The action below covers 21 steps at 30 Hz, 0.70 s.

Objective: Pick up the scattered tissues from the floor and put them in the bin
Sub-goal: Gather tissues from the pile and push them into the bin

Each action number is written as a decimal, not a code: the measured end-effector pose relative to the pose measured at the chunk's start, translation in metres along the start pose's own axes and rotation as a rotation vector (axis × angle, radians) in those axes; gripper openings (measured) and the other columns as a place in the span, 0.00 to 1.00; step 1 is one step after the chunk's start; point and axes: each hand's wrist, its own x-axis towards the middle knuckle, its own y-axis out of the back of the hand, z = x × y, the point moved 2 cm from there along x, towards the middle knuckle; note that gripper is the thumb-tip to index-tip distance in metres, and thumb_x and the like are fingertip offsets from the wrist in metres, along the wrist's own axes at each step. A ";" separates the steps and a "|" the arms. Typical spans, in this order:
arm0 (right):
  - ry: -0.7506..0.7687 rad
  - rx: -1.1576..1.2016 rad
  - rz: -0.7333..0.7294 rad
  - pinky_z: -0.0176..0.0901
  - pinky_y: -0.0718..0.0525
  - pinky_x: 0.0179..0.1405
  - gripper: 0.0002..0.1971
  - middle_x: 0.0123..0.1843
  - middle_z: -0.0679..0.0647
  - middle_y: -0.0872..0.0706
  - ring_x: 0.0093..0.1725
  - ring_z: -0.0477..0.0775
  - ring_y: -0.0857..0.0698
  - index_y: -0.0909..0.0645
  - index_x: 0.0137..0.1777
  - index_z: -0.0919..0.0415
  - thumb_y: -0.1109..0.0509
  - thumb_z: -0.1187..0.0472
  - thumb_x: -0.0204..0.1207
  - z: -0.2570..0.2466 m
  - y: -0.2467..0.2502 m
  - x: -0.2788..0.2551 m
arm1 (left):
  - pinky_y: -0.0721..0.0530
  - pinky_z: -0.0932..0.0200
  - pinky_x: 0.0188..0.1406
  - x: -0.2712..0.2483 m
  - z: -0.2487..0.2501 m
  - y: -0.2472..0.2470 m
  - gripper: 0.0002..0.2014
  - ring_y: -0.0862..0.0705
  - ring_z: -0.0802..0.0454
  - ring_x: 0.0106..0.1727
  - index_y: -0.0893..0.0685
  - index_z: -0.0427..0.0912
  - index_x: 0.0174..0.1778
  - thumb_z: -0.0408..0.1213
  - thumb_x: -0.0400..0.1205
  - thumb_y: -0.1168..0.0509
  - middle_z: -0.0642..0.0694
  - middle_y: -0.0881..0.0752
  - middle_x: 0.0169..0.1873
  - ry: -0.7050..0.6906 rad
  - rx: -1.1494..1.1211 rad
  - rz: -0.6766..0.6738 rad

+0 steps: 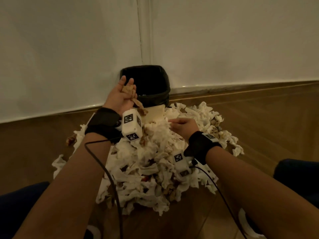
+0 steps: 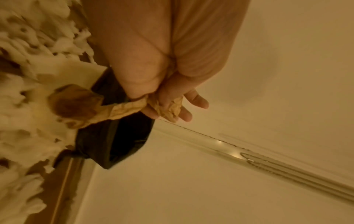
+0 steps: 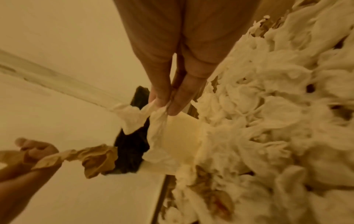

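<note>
A large heap of crumpled white tissues (image 1: 155, 163) covers the wooden floor in front of a black-lined bin (image 1: 146, 83) in the wall corner. My left hand (image 1: 120, 95) is raised beside the bin's left rim and holds a stained brown tissue (image 1: 131, 94) that trails down from the palm; in the left wrist view the brown tissue (image 2: 134, 109) is pinched against my fingers. My right hand (image 1: 183, 125) is low on the heap and pinches a white tissue (image 3: 153, 121) between thumb and fingertips (image 3: 176, 109), just in front of the bin (image 3: 132, 145).
White walls meet in the corner behind the bin, with a baseboard (image 1: 241, 87) along the floor. A flat cream sheet (image 1: 155, 112) lies against the bin's front. Stray tissues (image 1: 58, 163) sit at the left. My knees in dark trousers (image 1: 296, 178) flank the heap.
</note>
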 end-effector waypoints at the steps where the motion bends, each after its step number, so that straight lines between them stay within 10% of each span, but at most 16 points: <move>1: 0.006 0.071 -0.001 0.41 0.12 0.49 0.06 0.45 0.60 0.14 0.42 0.52 0.15 0.16 0.49 0.75 0.32 0.77 0.75 -0.008 -0.001 0.000 | 0.23 0.61 0.47 0.000 0.006 -0.006 0.27 0.20 0.54 0.47 0.24 0.50 0.50 0.12 0.81 0.56 0.48 0.18 0.50 -0.026 -0.047 -0.030; 5: 0.067 0.294 0.013 0.47 0.17 0.56 0.08 0.40 0.59 0.16 0.42 0.52 0.16 0.19 0.38 0.67 0.33 0.78 0.74 -0.045 -0.012 -0.003 | 0.19 0.59 0.53 0.002 0.028 -0.025 0.24 0.20 0.51 0.59 0.23 0.46 0.50 0.13 0.81 0.54 0.46 0.17 0.51 -0.126 -0.127 -0.144; 9: 0.156 0.353 0.052 0.43 0.14 0.51 0.08 0.39 0.60 0.16 0.40 0.53 0.16 0.18 0.52 0.78 0.32 0.77 0.74 -0.089 -0.026 0.002 | 0.13 0.59 0.51 0.011 0.044 -0.038 0.20 0.15 0.52 0.54 0.20 0.42 0.49 0.12 0.80 0.48 0.48 0.12 0.45 -0.227 -0.095 -0.151; 13: 0.215 0.240 0.121 0.30 0.14 0.31 0.10 0.38 0.59 0.14 0.35 0.50 0.16 0.17 0.54 0.75 0.29 0.74 0.73 -0.130 -0.039 0.020 | 0.13 0.62 0.48 0.022 0.051 -0.044 0.14 0.13 0.52 0.46 0.17 0.40 0.50 0.17 0.79 0.39 0.45 0.13 0.41 -0.273 0.089 -0.057; 21: 0.265 -0.169 0.256 0.32 0.16 0.44 0.09 0.40 0.50 0.12 0.41 0.46 0.14 0.14 0.36 0.50 0.27 0.66 0.72 -0.144 -0.043 0.078 | 0.19 0.55 0.63 0.063 0.029 -0.026 0.19 0.18 0.45 0.56 0.20 0.30 0.64 0.17 0.78 0.37 0.38 0.16 0.49 -0.264 0.172 0.285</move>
